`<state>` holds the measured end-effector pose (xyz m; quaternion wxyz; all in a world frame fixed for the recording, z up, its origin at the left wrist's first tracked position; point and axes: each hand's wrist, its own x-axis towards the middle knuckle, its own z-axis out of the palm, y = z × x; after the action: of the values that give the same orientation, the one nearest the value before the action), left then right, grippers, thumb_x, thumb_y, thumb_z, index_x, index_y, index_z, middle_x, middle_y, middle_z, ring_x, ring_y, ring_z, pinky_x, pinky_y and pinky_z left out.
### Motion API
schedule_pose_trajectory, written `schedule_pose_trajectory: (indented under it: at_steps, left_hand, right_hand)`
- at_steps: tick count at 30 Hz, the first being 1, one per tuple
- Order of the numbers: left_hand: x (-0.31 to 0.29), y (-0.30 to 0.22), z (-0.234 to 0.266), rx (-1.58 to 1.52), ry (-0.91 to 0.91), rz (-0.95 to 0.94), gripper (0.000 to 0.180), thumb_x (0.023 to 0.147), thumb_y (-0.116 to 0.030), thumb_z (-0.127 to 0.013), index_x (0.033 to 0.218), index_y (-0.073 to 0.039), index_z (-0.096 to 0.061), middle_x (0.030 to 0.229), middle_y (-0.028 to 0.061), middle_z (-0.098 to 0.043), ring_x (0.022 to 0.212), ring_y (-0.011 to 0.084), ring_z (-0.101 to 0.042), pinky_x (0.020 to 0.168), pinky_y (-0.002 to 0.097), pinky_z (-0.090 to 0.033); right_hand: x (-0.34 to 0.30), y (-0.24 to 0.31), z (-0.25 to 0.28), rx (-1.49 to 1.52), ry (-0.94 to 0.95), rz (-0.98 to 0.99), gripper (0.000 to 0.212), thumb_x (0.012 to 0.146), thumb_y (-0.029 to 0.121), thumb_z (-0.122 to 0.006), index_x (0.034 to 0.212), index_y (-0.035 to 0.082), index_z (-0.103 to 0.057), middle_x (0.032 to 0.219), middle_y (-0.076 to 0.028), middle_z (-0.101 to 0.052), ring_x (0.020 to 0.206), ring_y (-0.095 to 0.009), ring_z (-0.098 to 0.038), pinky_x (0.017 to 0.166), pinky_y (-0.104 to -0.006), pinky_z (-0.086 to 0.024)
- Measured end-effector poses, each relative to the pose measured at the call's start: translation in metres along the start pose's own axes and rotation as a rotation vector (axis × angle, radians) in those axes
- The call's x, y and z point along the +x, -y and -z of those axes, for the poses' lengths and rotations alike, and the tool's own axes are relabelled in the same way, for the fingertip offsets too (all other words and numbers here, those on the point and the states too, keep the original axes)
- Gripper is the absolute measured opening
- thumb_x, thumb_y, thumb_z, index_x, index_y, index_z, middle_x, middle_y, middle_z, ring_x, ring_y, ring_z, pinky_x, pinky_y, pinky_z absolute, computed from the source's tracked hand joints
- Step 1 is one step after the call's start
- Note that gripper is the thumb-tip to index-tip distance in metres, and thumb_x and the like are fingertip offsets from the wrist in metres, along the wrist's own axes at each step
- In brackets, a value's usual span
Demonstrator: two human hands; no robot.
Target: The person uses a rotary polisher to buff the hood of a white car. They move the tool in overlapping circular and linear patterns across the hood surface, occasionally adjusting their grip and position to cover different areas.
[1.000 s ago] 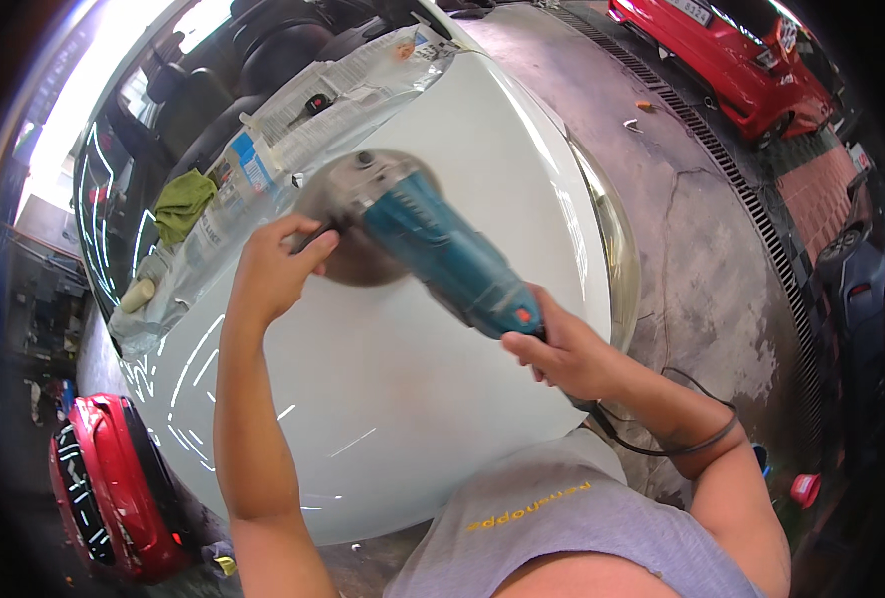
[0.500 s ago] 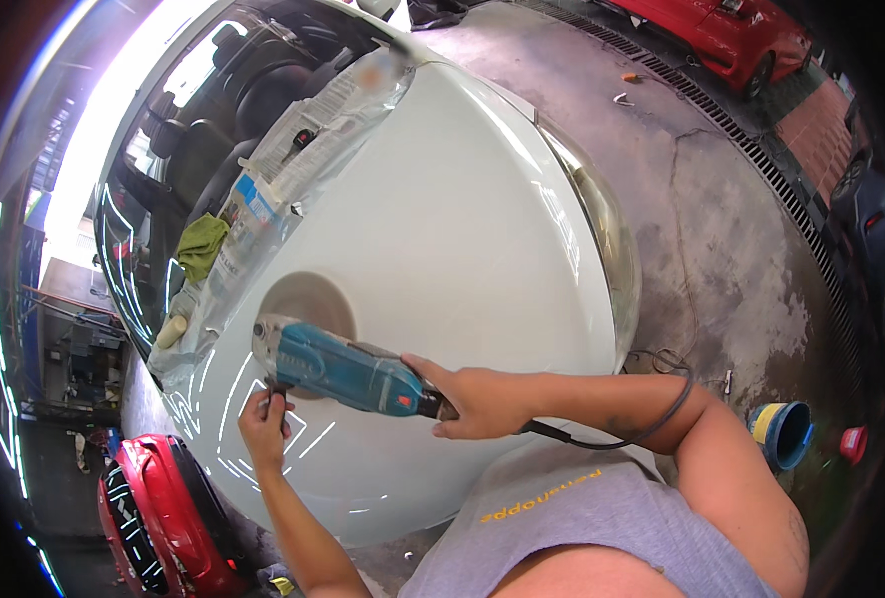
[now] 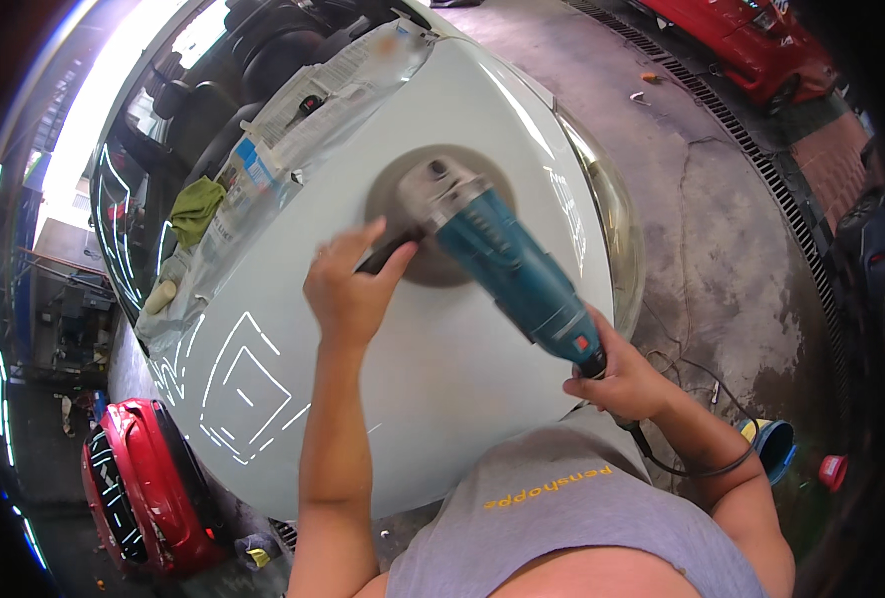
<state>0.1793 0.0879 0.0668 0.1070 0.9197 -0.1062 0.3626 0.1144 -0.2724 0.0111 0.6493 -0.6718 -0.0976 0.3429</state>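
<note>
Apparently underway: your right hand [image 3: 624, 374] grips polisher [image 3: 522, 274], left hand [image 3: 349, 289] loosely holding handle [image 3: 388, 254]; pad [image 3: 389, 194] on hood [image 3: 442, 399], remainder unclear.

The single view comes from the left of two wide fisheye cameras worn side by side on the person's head. It faces downward and ahead, past the grey shirt [image 3: 572, 518], which is nearest the lens at the lower edge, onto the white car hood [image 3: 442, 409]. The left hand [image 3: 348, 289] and right hand [image 3: 622, 374] lie near the middle, farther from the lens than the shirt. The picture's left is the person's left. It reaches to the windscreen [image 3: 129, 224] at upper left and a distant red car [image 3: 751, 50] at upper right. Straight lines, like the drain grate [image 3: 730, 125], curve toward the dark rim.
</note>
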Motion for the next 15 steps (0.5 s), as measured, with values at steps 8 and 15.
schedule_pose_trajectory:
  at_steps: [8, 15]
  left_hand:
    - [-0.016, -0.085, -0.078, -1.052, -0.086, 0.836, 0.044, 0.093, -0.041, -0.089, 0.116, -0.008, -0.070, 0.092, 0.0015, -0.067, 0.085, 0.0169, -0.062, 0.079, 0.0320, -0.049]
    - [0.016, -0.067, -0.052, -1.657, 0.349, 1.135, 0.080, 0.099, -0.069, -0.070, 0.143, -0.003, -0.057, 0.125, 0.0106, -0.068, 0.110, 0.0220, -0.067, 0.094, 0.0398, -0.056]
  right_hand:
    - [0.033, 0.047, -0.004, 0.302, -0.229, -0.001, 0.080, 0.092, 0.008, -0.080, 0.156, 0.008, -0.033, 0.088, -0.005, -0.059, 0.058, -0.012, -0.058, 0.050, -0.0311, -0.051]
    - [0.069, 0.073, -0.020, 0.307, -0.068, -0.002, 0.084, 0.093, 0.015, -0.084, 0.159, 0.009, -0.032, 0.093, -0.007, -0.061, 0.060, -0.012, -0.059, 0.048, -0.0315, -0.051]
